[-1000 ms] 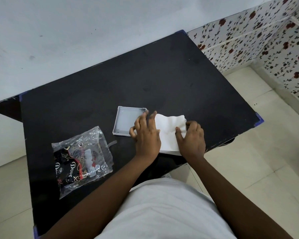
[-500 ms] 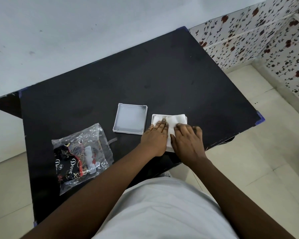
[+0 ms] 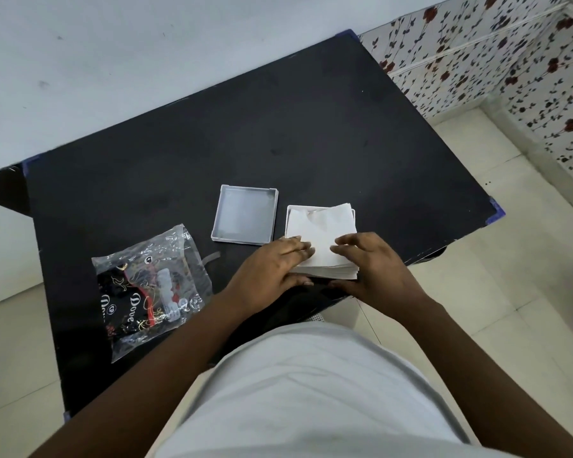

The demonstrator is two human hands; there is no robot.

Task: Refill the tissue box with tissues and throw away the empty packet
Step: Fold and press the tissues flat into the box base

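A white stack of tissues (image 3: 321, 233) lies near the front edge of the black table (image 3: 278, 137), sitting in a white tissue box whose rim (image 3: 288, 209) shows at the far corners. The top sheet is a little rumpled at the far side. My left hand (image 3: 272, 269) holds the stack's near left corner, fingers on top and thumb at the front. At the near right corner my right hand (image 3: 374, 269) grips the same way. An open grey-white box lid (image 3: 245, 214) lies just left of the stack. The crumpled clear and black tissue packet (image 3: 149, 285) lies further left.
The table stands against a white wall (image 3: 146, 61), with a flowered tiled wall (image 3: 510, 61) at the right. Pale floor tiles (image 3: 510, 292) surround the table. My white shirt (image 3: 311, 391) fills the bottom of the view.
Both hands have slid back from the top of the tissues to the stack's near edge. More of the top sheet is uncovered. Lid and packet have not moved.
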